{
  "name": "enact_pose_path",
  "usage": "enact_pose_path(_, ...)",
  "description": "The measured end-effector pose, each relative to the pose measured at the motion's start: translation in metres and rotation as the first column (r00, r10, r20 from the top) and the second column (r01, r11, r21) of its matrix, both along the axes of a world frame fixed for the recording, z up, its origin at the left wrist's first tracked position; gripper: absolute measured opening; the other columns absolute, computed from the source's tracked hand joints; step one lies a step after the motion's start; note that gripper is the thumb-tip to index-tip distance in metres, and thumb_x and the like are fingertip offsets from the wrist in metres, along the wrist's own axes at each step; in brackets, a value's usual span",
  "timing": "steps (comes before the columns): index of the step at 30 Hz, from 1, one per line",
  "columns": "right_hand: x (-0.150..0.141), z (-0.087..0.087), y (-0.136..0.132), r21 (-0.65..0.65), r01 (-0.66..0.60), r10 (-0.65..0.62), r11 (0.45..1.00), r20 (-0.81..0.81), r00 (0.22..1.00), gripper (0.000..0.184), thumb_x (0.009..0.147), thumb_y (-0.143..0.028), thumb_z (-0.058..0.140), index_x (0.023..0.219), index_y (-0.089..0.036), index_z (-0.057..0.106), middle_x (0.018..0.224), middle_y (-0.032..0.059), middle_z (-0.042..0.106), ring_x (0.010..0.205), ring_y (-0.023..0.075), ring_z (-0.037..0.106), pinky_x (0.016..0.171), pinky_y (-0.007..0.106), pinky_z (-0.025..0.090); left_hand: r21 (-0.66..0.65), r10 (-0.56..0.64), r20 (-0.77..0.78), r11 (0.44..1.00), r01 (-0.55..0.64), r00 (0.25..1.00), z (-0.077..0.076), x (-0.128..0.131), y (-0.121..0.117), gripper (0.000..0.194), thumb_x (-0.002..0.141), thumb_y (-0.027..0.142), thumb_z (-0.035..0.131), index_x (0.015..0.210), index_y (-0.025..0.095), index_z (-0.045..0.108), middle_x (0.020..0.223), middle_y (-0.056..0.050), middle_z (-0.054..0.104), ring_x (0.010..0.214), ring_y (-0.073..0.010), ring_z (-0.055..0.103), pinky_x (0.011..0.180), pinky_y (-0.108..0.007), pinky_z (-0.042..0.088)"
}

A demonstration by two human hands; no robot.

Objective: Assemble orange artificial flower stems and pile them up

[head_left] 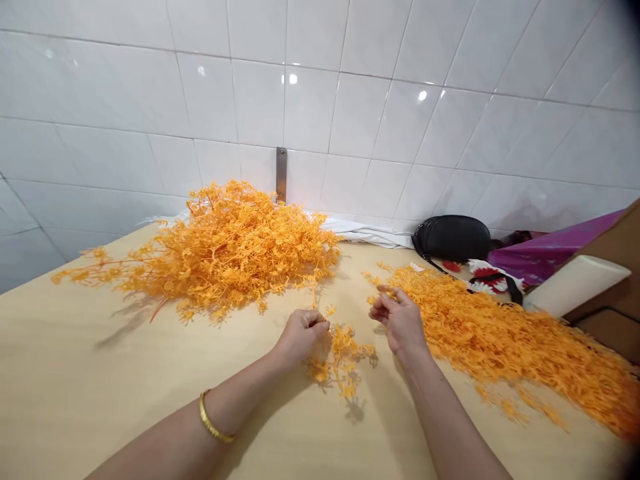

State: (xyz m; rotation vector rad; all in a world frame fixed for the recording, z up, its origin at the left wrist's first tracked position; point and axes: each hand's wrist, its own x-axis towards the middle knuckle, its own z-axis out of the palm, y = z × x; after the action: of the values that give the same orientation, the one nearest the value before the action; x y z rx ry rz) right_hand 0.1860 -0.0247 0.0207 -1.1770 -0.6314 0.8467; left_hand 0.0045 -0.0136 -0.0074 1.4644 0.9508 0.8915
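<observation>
1. Left hand (303,337) closed, gripping the stem of an orange artificial sprig (340,360) on the pale tabletop (85,380).
2. Right hand (400,321) near it; fingers (387,298) curled, partly open. Any held item cannot be made out.
3. Large orange heap (225,250) lies ahead, by the tiled wall (300,100).
4. Orange spread (510,347) runs off the right frame edge.
5. Open tabletop extends left of the hands.

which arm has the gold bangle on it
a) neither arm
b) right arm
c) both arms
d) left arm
d, because the gold bangle circles the forearm behind the left hand, while the arm behind the right hand shows no bangle.
</observation>
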Motion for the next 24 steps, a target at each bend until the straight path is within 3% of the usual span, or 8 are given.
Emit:
enact_pose_path(3, -0.013, -0.003, -0.002, -0.051, -0.2, 0.2, 0.979, -0.007, 0.98, 0.033, 0.052, -0.027, 0.064, 0.081, -0.018, 0.053, 0.047, -0.007, 0.049, 0.043, 0.0082, 0.047, 0.047, 0.022, 0.039, 0.046, 0.022, -0.04, 0.999, -0.02, 0.999, -0.002, 0.002, 0.001, 0.019, 0.067, 0.026, 0.048, 0.051, 0.015, 0.047, 0.048, 0.002, 0.042, 0.045, -0.0079, 0.038, 0.046, -0.022, 0.027)
enact_pose_path(6, -0.021, -0.007, -0.002, -0.077, -0.342, 0.343, 0.937, -0.001, 0.939, 0.03, 0.051, -0.03, 0.068, 0.074, -0.016, 0.054, 0.051, -0.006, 0.048, 0.048, 0.0074, 0.046, 0.051, 0.022, 0.039, 0.123, 0.028, -0.071, 0.992, -0.019, 0.997, -0.004, 0.003, 0.002, 0.019, 0.067, 0.027, 0.048, 0.052, 0.014, 0.049, 0.05, 0.002, 0.043, 0.049, -0.0087, 0.039, 0.049, -0.022, 0.03)
enact_pose_path(10, -0.03, -0.009, -0.004, -0.144, -0.401, 0.424, 0.905, 0.22, 0.878, 0.029, 0.059, -0.04, 0.067, 0.068, -0.015, 0.054, 0.054, -0.0052, 0.045, 0.048, 0.006, 0.04, 0.047, 0.02, 0.033, 0.202, 0.003, -0.114, 0.979, 0.02, 0.993, -0.008, 0.002, 0.002, 0.02, 0.069, 0.026, 0.046, 0.053, 0.015, 0.048, 0.049, 0.003, 0.041, 0.049, -0.0085, 0.038, 0.048, -0.021, 0.029)
enact_pose_path(14, -0.043, -0.012, -0.007, -0.161, -0.503, 0.519, 0.849, 0.428, 0.74, 0.027, 0.065, -0.041, 0.061, 0.066, -0.014, 0.055, 0.056, -0.0035, 0.047, 0.052, 0.0079, 0.04, 0.048, 0.021, 0.031, 0.266, -0.033, -0.143, 0.961, 0.071, 0.989, -0.008, 0.003, 0.001, 0.018, 0.07, 0.021, 0.042, 0.053, 0.015, 0.044, 0.048, 0.004, 0.035, 0.048, -0.0074, 0.033, 0.047, -0.02, 0.027)
enact_pose_path(16, -0.05, -0.015, -0.007, -0.139, -0.469, 0.468, 0.872, 0.517, 0.717, 0.026, 0.067, -0.039, 0.059, 0.06, -0.015, 0.053, 0.055, -0.0033, 0.046, 0.053, 0.009, 0.04, 0.049, 0.022, 0.031, 0.284, -0.052, -0.158, 0.954, 0.096, 0.986, -0.006, 0.005, 0.001, 0.018, 0.07, 0.019, 0.04, 0.052, 0.016, 0.041, 0.048, 0.005, 0.032, 0.048, -0.0072, 0.031, 0.047, -0.02, 0.025)
enact_pose_path(20, -0.051, -0.019, -0.004, -0.058, -0.238, 0.222, 0.97, 0.616, 0.756, 0.026, 0.069, -0.039, 0.055, 0.056, -0.017, 0.049, 0.051, -0.0043, 0.042, 0.05, 0.0088, 0.037, 0.048, 0.022, 0.029, 0.305, -0.028, -0.146, 0.95, 0.072, 0.989, -0.002, 0.008, 0.001, 0.025, 0.072, 0.022, 0.04, 0.048, 0.017, 0.032, 0.047, 0.005, 0.029, 0.048, -0.0075, 0.028, 0.047, -0.021, 0.023)
enact_pose_path(22, -0.038, -0.016, 0.0, 0.006, -0.06, 0.046, 0.998, 0.553, 0.832, 0.028, 0.069, -0.041, 0.054, 0.054, -0.018, 0.045, 0.048, -0.0053, 0.039, 0.047, 0.0082, 0.034, 0.045, 0.022, 0.027, 0.306, -0.02, -0.143, 0.95, 0.064, 0.989, -0.002, 0.007, 0.0, 0.026, 0.072, 0.024, 0.041, 0.048, 0.017, 0.033, 0.048, 0.004, 0.031, 0.049, -0.0079, 0.031, 0.048, -0.021, 0.025)
enact_pose_path(24, -0.019, -0.011, 0.003, 0.052, 0.202, -0.206, 0.978, 0.391, 0.897, 0.03, 0.068, -0.043, 0.053, 0.054, -0.02, 0.04, 0.045, -0.0066, 0.035, 0.043, 0.0076, 0.03, 0.042, 0.022, 0.026, 0.3, -0.019, -0.141, 0.952, 0.061, 0.99, -0.004, 0.004, -0.001, 0.026, 0.071, 0.024, 0.043, 0.048, 0.017, 0.034, 0.049, 0.004, 0.033, 0.049, -0.0083, 0.034, 0.049, -0.022, 0.027)
